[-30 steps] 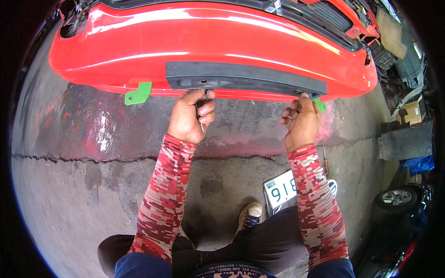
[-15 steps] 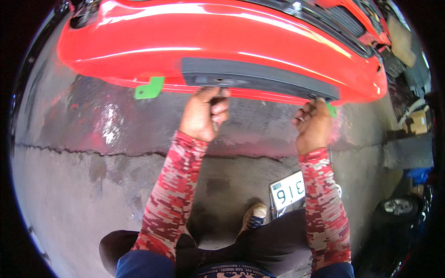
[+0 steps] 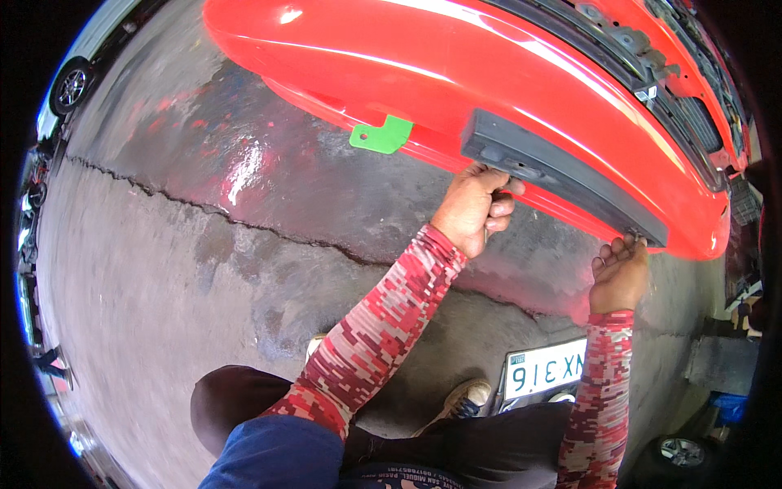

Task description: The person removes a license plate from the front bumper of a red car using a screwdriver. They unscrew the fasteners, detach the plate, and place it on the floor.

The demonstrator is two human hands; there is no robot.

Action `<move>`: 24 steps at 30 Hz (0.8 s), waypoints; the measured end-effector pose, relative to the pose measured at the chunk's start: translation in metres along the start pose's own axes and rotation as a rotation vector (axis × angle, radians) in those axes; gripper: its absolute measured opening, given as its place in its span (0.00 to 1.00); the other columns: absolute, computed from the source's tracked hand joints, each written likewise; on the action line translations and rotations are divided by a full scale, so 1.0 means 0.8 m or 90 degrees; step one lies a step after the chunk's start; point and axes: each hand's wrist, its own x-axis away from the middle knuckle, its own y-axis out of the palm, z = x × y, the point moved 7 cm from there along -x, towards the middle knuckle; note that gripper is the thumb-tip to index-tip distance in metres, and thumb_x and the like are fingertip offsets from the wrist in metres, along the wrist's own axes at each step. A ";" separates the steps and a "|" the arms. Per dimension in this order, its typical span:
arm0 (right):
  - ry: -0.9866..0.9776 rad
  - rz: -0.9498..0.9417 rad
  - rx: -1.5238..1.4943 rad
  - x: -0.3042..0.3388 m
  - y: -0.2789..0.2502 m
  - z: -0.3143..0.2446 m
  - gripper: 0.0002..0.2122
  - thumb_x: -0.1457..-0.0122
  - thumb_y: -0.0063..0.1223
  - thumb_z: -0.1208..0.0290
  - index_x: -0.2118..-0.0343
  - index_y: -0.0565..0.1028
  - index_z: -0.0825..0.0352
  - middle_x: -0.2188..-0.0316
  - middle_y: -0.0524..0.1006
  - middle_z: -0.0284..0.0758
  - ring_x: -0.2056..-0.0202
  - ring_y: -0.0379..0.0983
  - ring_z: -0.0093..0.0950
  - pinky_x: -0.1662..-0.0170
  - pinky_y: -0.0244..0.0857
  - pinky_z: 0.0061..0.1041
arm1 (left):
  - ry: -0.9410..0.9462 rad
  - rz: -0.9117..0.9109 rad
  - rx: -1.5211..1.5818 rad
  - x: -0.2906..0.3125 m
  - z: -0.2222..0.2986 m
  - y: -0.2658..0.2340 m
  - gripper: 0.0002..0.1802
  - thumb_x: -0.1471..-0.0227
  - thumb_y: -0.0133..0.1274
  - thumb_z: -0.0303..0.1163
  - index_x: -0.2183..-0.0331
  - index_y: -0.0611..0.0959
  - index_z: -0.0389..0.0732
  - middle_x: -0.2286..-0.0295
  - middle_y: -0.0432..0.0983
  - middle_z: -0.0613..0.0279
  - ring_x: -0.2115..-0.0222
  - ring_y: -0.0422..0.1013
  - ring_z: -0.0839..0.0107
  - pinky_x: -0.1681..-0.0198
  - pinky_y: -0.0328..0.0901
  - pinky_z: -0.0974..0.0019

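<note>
A glossy red car bumper (image 3: 350, 69) curves across the upper part of the view. Along its lower face lies a long black plastic plate holder (image 3: 562, 179). My left hand (image 3: 476, 208) is closed in a pinch against the holder's lower edge, just below a slot near its left end. A thin end shows under those fingers, too small to name. At the holder's right end, the thumb and fingertips of my right hand (image 3: 621, 273) pinch together on something small, mostly hidden. A green bracket (image 3: 383, 135) sticks out beneath the bumper, left of the holder.
A white licence plate (image 3: 544, 371) lies by my right forearm, near my shoe (image 3: 468, 401). A long crack (image 3: 326, 243) runs across the stained concrete floor. Loose wheels and boxes stand at the right rim; a parked car's wheel (image 3: 73, 85) shows far left.
The view has swung left, so bumper and hands now appear further right and tilted. Both hands stay pinched at the same two places on the holder.
</note>
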 end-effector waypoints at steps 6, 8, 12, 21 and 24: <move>0.066 -0.021 -0.067 0.012 0.008 0.000 0.13 0.37 0.44 0.53 0.71 0.69 0.56 0.78 0.67 0.24 0.76 0.62 0.23 0.73 0.53 0.23 | -0.005 0.007 -0.011 0.001 0.002 0.001 0.05 0.41 0.43 0.27 0.62 0.72 0.39 0.70 0.72 0.60 0.82 0.57 0.80 0.84 0.50 0.75; 0.024 0.047 -0.017 0.014 0.005 -0.003 0.13 0.37 0.44 0.52 0.71 0.69 0.56 0.78 0.67 0.24 0.77 0.62 0.22 0.73 0.53 0.23 | -0.010 0.018 0.002 -0.001 0.000 0.000 0.07 0.42 0.43 0.26 0.60 0.70 0.41 0.70 0.72 0.58 0.83 0.57 0.79 0.85 0.50 0.75; -0.011 0.022 0.009 0.005 0.005 0.000 0.15 0.39 0.45 0.49 0.72 0.69 0.55 0.79 0.67 0.24 0.78 0.61 0.22 0.75 0.52 0.23 | -0.011 0.017 -0.027 -0.003 -0.002 -0.001 0.06 0.43 0.43 0.28 0.64 0.72 0.37 0.71 0.71 0.60 0.82 0.56 0.80 0.84 0.49 0.74; 0.129 -0.037 0.029 0.006 0.008 0.077 0.15 0.39 0.44 0.49 0.66 0.71 0.56 0.74 0.72 0.26 0.76 0.66 0.24 0.76 0.57 0.25 | -0.008 -0.019 -0.003 0.002 0.000 0.005 0.05 0.41 0.44 0.28 0.62 0.72 0.40 0.70 0.71 0.62 0.82 0.57 0.80 0.84 0.50 0.75; 0.236 -0.264 0.137 0.045 0.057 0.132 0.16 0.38 0.45 0.53 0.54 0.72 0.57 0.63 0.75 0.29 0.70 0.70 0.25 0.69 0.62 0.24 | -0.015 -0.013 0.016 0.004 -0.002 0.003 0.05 0.40 0.45 0.28 0.61 0.71 0.40 0.70 0.71 0.62 0.82 0.57 0.80 0.84 0.50 0.76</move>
